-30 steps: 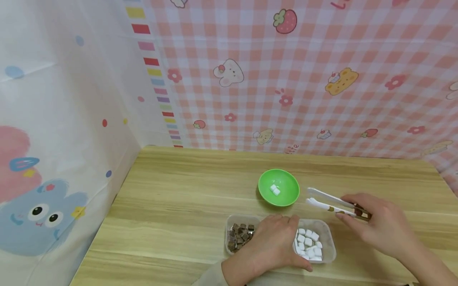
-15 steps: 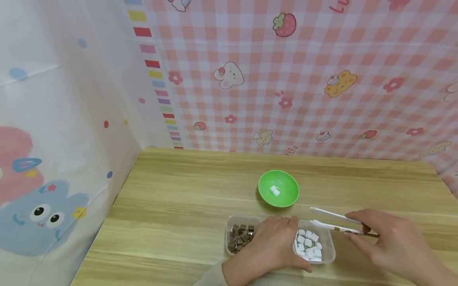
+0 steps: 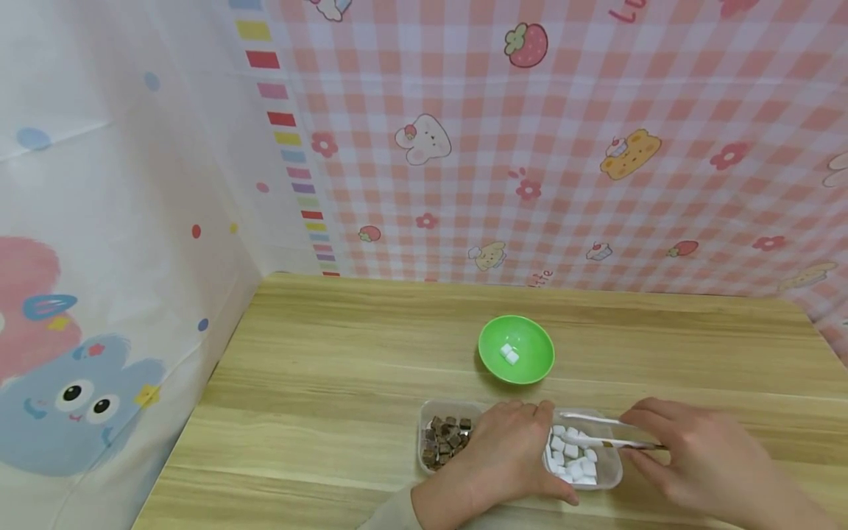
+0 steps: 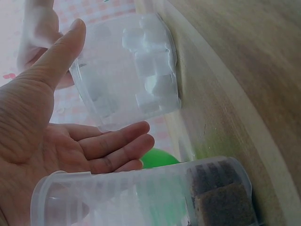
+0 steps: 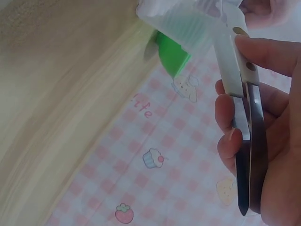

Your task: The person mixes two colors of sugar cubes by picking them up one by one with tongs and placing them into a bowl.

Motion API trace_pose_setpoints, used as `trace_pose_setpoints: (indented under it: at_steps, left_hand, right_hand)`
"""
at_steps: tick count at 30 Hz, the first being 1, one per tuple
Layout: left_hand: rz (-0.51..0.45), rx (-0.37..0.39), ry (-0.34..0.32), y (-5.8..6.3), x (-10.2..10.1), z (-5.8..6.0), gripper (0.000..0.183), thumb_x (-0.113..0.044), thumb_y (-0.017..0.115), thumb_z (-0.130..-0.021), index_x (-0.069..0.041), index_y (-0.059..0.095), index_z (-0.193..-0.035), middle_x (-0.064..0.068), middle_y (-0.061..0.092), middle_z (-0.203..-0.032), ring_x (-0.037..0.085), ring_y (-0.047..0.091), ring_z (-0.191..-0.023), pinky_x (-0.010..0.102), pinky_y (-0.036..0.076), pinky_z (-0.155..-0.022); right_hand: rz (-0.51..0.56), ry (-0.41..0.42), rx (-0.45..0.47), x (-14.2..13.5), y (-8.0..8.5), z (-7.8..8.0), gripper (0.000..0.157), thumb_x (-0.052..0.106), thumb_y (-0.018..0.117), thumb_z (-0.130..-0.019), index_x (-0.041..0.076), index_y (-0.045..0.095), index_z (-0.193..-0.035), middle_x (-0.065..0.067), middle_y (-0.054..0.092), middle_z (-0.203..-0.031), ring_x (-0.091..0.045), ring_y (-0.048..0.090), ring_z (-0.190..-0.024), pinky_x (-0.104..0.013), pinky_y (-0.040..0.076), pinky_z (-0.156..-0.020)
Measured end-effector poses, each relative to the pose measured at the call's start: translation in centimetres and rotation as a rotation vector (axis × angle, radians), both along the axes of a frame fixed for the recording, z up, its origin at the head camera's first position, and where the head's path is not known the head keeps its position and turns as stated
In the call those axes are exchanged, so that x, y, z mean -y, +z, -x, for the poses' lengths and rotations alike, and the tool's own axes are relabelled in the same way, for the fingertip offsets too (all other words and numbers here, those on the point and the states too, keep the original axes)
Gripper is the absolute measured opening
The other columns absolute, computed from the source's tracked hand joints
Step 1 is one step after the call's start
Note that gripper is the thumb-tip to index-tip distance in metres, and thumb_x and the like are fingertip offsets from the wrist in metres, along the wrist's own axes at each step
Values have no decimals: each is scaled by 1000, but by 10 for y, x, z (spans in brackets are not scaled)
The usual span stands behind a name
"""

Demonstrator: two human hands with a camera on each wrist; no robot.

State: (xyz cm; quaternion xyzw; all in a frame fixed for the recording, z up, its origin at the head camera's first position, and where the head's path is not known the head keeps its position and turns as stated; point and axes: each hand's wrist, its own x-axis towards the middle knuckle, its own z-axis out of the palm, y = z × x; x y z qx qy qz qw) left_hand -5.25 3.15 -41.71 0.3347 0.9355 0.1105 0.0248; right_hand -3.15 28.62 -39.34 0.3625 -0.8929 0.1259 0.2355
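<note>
My left hand (image 3: 506, 449) steadies a clear plastic box (image 3: 611, 472) of white cubes (image 3: 571, 450) by its left end. Its thumb lies at the near side and its fingers at the far side, as the left wrist view also shows. Over that box, my right hand (image 3: 695, 458) grips a pair of tongs (image 4: 40, 47) (image 5: 235, 70) with white ends and metal handles. The two tong arms stand apart, tips above the cubes, with no cube between them. Behind the boxes sits a green bowl (image 3: 533, 368) with a few white cubes (image 3: 509, 354) in it.
Left of my left hand stands a second clear plastic box (image 3: 424, 412) with brown cubes (image 3: 445, 436), partly hidden by that hand. The wooden table (image 3: 318, 412) ends at a pink checked cloth (image 3: 570, 110) behind and a white printed cloth (image 3: 146, 206) at left.
My right hand has brought the tongs down and toward me, from beside the green bowl to over the box of white cubes. The left hand, boxes and bowl stay put.
</note>
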Motion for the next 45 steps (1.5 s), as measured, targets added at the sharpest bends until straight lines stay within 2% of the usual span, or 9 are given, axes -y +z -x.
trace_pose_setpoints:
  at_steps: [6, 8, 11, 15, 26, 29, 32, 35, 45]
  left_hand:
    - [8, 7, -10, 0, 0, 0, 101, -80, 86, -59, -11, 65, -130, -8, 71, -106, 5, 57, -84, 18, 48, -85]
    - [11, 9, -11, 0, 0, 0, 100, -80, 85, -60, -11, 65, -130, -8, 71, -106, 5, 57, -84, 19, 48, -85]
    - [21, 4, -12, 0, 0, 0, 100, -81, 85, -60, -11, 66, -129, -8, 71, -105, 5, 57, -84, 19, 49, -84]
    - [29, -3, -14, 0, 0, 1, 97, -82, 83, -60, -12, 66, -126, -9, 70, -103, 6, 57, -83, 19, 48, -81]
    - [30, 12, -10, 1, 1, 1, 96, -82, 83, -61, -13, 66, -125, -9, 69, -102, 6, 57, -84, 20, 48, -82]
    - [33, 13, -7, 1, 0, 1, 97, -83, 83, -60, -13, 66, -125, -9, 69, -102, 6, 57, -84, 20, 48, -82]
    - [31, 13, -5, 1, 0, 1, 96, -82, 84, -60, -14, 65, -124, -10, 69, -100, 5, 56, -82, 19, 48, -81]
    - [19, 18, -4, 1, 0, 1, 96, -81, 85, -60, -13, 65, -125, -10, 68, -100, 4, 54, -81, 19, 47, -81]
    - [-2, 27, 3, 0, 0, 1, 91, -79, 86, -59, -15, 65, -120, -10, 67, -93, 4, 53, -77, 17, 47, -77]
  right_hand:
    - [-45, 22, -3, 8, -5, 3, 61, 57, 32, -107, 16, 74, -92, 13, 65, -91, 2, 58, -68, -22, 46, -50]
    - [-64, 26, 11, 10, -6, 3, 48, 52, 46, -106, 15, 74, -93, 13, 63, -91, 3, 55, -67, -21, 44, -49]
    - [-89, 24, 45, 13, -6, 4, 22, 36, 74, -87, 14, 74, -93, 12, 61, -89, 4, 49, -65, -20, 40, -46]
    - [-117, 19, 56, 18, -7, 5, 31, 21, 83, -62, 14, 72, -91, 13, 58, -86, 3, 46, -63, -21, 39, -45]
    - [-138, 39, 46, 27, -8, 8, 22, 20, 81, -67, 18, 65, -82, 15, 45, -78, 3, 34, -60, -21, 31, -45]
    - [-122, 54, 36, 24, -8, 8, 12, 28, 73, -85, 17, 68, -85, 15, 50, -81, 3, 39, -61, -22, 36, -45]
    - [-96, 57, 21, 20, -7, 7, 41, 44, 49, -108, 16, 72, -89, 14, 56, -85, 3, 45, -63, -23, 41, -47]
    - [-64, 48, 17, 15, -5, 5, 65, 54, 27, -110, 15, 75, -91, 14, 60, -88, 4, 49, -65, -22, 44, -49]
    - [19, 10, 33, 0, 4, 1, 62, 61, 36, -107, 16, 77, -92, 14, 66, -93, 10, 50, -66, -14, 41, -51]
